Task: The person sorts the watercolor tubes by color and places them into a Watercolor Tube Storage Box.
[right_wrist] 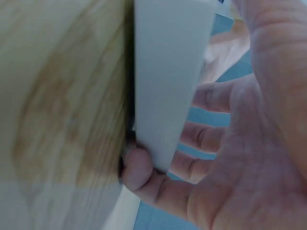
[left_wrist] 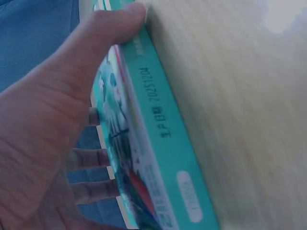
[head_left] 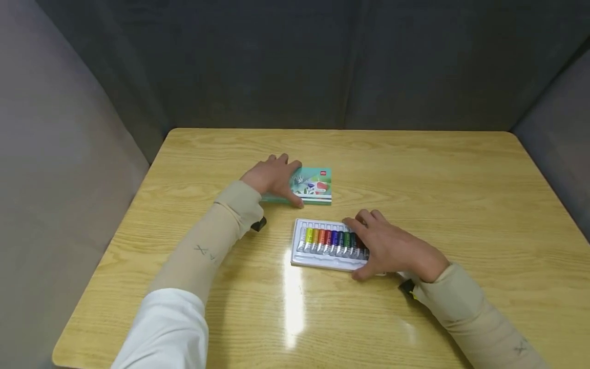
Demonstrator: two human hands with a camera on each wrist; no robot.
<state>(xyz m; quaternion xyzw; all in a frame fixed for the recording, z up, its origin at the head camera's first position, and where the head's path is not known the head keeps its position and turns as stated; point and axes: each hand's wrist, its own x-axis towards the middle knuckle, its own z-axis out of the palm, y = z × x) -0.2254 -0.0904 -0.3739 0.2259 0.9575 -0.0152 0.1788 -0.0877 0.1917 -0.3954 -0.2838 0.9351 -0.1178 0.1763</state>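
A flat teal cardboard box (head_left: pixel 312 185) with a flower print lies left of the table's middle. My left hand (head_left: pixel 275 179) grips it from above, thumb on the near side and fingers across the far side. In the left wrist view, black print and a small pale label mark the box's side (left_wrist: pixel 165 129). Closer to me is a white tray (head_left: pixel 318 261) holding a row of coloured paint tubes (head_left: pixel 328 241). My right hand (head_left: pixel 392 247) holds its right end, covering the last tubes. One fingertip (right_wrist: pixel 137 167) curls under the tray's corner in the right wrist view.
Both things are on a light wood-grain table (head_left: pixel 438 179) with rounded corners. A dark curtain (head_left: pixel 276 66) hangs behind its far edge, and grey partitions (head_left: pixel 69 128) stand at the left and right. Light glares off the table in front of the tray.
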